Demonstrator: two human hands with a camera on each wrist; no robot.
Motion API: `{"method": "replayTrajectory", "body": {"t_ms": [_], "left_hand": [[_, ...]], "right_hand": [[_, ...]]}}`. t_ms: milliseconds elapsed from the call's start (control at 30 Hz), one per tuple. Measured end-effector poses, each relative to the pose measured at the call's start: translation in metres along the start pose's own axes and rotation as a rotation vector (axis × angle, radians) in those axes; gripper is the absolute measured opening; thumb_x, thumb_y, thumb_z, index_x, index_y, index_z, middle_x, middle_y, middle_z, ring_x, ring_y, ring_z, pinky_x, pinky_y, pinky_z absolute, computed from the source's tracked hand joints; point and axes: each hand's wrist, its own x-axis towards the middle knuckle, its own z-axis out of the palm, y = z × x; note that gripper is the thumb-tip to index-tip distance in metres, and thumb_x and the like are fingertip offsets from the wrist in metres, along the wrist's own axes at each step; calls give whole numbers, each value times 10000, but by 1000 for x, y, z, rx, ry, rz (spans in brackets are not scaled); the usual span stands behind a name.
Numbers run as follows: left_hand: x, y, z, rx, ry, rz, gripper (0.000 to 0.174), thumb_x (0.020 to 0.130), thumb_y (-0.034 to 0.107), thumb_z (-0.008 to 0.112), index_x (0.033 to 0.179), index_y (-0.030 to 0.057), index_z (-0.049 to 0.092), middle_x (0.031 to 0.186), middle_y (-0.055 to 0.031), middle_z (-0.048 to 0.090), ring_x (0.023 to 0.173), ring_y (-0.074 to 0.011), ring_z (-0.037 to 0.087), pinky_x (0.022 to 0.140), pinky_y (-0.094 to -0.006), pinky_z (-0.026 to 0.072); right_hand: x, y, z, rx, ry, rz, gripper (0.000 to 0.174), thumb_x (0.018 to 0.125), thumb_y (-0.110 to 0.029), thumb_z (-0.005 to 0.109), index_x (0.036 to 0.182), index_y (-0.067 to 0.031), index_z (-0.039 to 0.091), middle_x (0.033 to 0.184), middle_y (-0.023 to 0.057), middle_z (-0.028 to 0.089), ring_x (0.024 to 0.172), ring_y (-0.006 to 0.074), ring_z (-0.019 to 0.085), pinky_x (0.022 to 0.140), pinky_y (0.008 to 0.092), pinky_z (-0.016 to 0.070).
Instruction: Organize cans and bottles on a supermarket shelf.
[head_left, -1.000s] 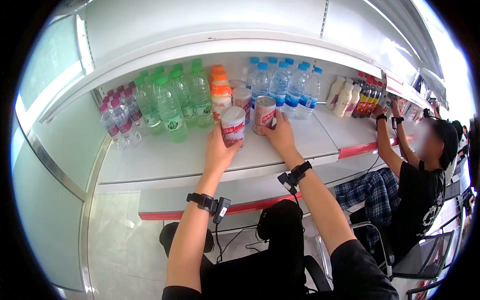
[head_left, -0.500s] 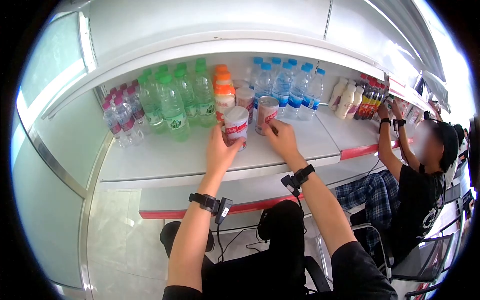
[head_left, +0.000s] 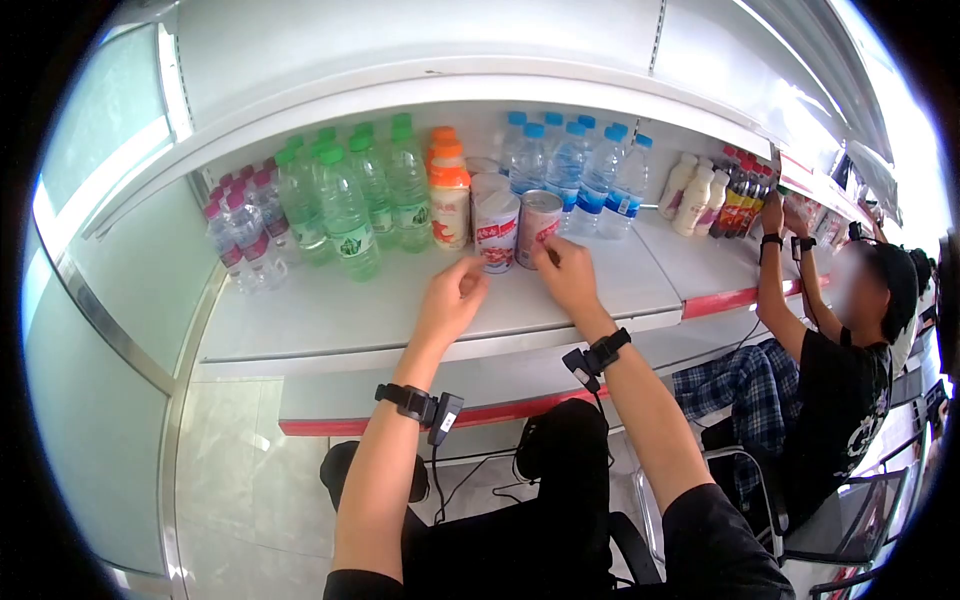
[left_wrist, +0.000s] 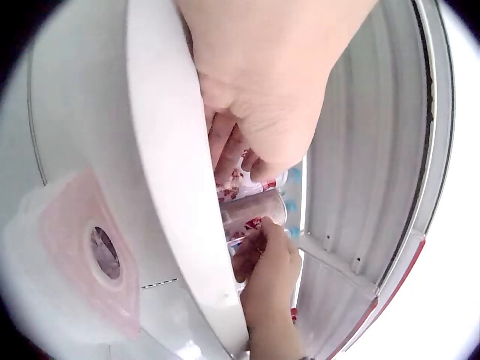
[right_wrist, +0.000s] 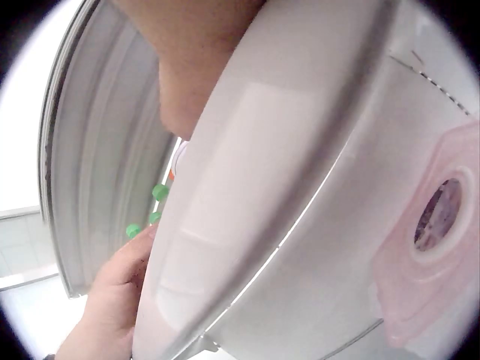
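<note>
Two white-and-red cans stand side by side on the shelf (head_left: 330, 325): a white-lidded can (head_left: 497, 237) and a pinkish can with a bare metal top (head_left: 541, 222). My left hand (head_left: 455, 298) is just in front and left of the white-lidded can, its fingers loosely bent and holding nothing. My right hand (head_left: 568, 275) lies before the pinkish can, loosely curled fingertips right at its lower front. In the left wrist view the pinkish can (left_wrist: 259, 210) shows between the left hand (left_wrist: 262, 90) and the right hand (left_wrist: 271, 274). The right wrist view hides the cans.
Green-capped bottles (head_left: 350, 225) and orange-capped bottles (head_left: 449, 205) stand left of the cans. Blue-capped water bottles (head_left: 600, 180) are behind and right. An upper shelf (head_left: 430, 90) overhangs everything. Another person (head_left: 840, 370) sits at the right, reaching into the shelf.
The white-lidded can has moved back and right, beside the pinkish can, and my left hand has let go of it. My right hand has come off the pinkish can's side to its front.
</note>
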Motion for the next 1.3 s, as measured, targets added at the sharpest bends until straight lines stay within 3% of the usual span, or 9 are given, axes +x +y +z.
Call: {"method": "replayTrajectory", "body": {"t_ms": [67,300,400,467,700,767,900,1100,1300], "left_hand": [[-2,5,-1,-136,-36,-302,225,932,155,615,1112,35,676,861,-125,732,757,-231,713,710,-324,536],[0,13,-4,-52,30,-293,183,940,164,595,1018,32,694,740,-128,711,685,-239,705,651,-333,525],[-1,14,-3,-45,41,-282,174,936,155,594,1000,31,696,721,-128,706,660,-246,701,635,-339,525],[0,14,-4,17,2,-268,183,960,122,575,1004,-14,688,740,-93,712,677,-154,702,647,-280,545],[0,12,-3,17,29,-238,151,919,130,599,986,36,697,730,-124,706,665,-250,702,634,-338,528],[-1,11,-3,22,9,-241,175,959,115,574,993,-10,692,753,-95,719,685,-164,709,649,-284,550],[0,14,-4,39,0,-248,173,960,109,572,998,-9,693,759,-96,719,693,-162,712,652,-284,554],[-1,13,-2,-9,42,-259,156,926,144,595,975,36,696,730,-123,706,670,-249,704,638,-342,535],[0,15,-4,-15,61,-255,165,927,151,600,951,24,704,697,-123,695,639,-253,691,635,-348,535]], "right_hand": [[2,3,3,-18,105,10,222,871,-199,679,811,8,624,733,208,649,644,377,632,598,444,487],[5,11,3,-9,143,107,319,846,-246,744,992,10,622,873,164,673,705,322,655,643,422,515],[7,17,8,-34,155,119,498,811,-276,781,1142,29,570,1002,191,655,883,341,651,766,424,528],[11,24,14,-89,101,65,661,762,-313,822,1223,52,521,1092,228,628,1051,375,602,895,439,503],[13,22,7,-21,-45,287,749,703,-308,862,1254,50,502,1191,261,558,1080,401,581,928,452,490],[10,19,3,-39,278,436,719,711,-279,859,1239,52,501,1208,262,520,1058,400,583,916,441,493],[6,36,3,-66,298,332,667,726,-253,850,1205,53,501,1209,254,496,1036,395,584,905,424,497],[8,26,2,-102,444,294,488,768,-234,804,1085,56,573,1016,214,620,914,335,615,801,380,493],[6,8,5,52,10,3,226,861,-207,701,812,3,632,653,152,646,580,306,626,579,403,491]]}}
